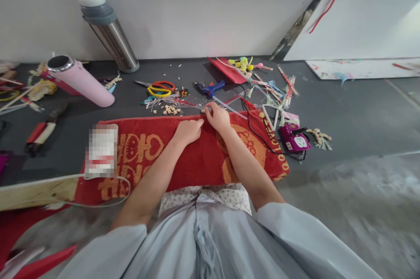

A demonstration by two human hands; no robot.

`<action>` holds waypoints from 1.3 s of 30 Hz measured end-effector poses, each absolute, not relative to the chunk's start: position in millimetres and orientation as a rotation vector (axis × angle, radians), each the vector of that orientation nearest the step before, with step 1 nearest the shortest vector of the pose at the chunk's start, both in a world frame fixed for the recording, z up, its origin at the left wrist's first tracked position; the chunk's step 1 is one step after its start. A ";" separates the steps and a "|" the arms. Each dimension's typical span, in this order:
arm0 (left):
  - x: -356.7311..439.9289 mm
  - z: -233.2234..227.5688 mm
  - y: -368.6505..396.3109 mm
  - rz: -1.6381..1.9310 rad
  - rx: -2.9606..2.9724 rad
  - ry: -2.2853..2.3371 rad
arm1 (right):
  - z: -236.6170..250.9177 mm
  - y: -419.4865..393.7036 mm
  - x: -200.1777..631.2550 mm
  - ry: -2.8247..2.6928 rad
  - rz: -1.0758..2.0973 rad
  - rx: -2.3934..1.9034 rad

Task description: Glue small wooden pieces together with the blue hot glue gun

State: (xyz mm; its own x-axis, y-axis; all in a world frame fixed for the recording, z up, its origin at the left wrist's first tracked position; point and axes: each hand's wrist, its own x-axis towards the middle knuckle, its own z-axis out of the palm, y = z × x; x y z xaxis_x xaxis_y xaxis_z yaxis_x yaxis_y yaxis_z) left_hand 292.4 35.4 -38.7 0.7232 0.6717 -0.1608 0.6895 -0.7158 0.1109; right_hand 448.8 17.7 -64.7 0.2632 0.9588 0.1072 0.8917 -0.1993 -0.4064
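Note:
My left hand [189, 132] rests on the red towel [197, 160], its fingers curled closed. Whatever those fingers may hold is hidden. Beside it on the right, my right hand [218, 117] is over the towel's far edge with thumb and fingertips drawn together. Anything in that pinch is too small to make out. Just beyond the hands lie small pale wooden pieces [171, 110] in a loose pile. Thin white and coloured strips [159, 100] are heaped behind the pile. A blue glue gun [213, 89] lies behind my right hand.
Yellow-and-red-handled scissors [160, 88], a steel flask [113, 36] and a pink tumbler [82, 82] stand or lie at the back left. Red-and-white pliers [42, 134] are far left. A phone [101, 151] with a white cable sits on the towel. A purple device [294, 138] is at right.

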 end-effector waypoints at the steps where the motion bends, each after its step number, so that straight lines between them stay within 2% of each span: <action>1: 292.4 -38.2 34.9 -0.168 2.762 1.099 | -64.4 17.1 449.0 -1.678 0.242 -2.148; 15: 283.8 -25.0 42.9 -0.175 2.697 1.055 | -55.8 13.9 448.9 -1.744 0.252 -2.179; 26: 228.3 -25.7 77.3 -0.039 2.630 1.426 | -47.8 14.4 448.9 -1.798 0.297 -2.194; 39: 217.3 -31.8 78.0 -0.076 2.748 1.345 | -20.6 31.9 417.9 -2.025 0.431 -2.140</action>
State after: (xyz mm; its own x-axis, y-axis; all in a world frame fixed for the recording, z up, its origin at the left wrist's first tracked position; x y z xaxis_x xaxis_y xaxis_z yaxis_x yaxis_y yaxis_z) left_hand 217.3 78.0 -31.8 0.6134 0.7857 -0.0801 0.7898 -0.6113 0.0512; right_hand 417.9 31.9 -20.6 0.0397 0.9946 -0.0956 0.9474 -0.0679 -0.3129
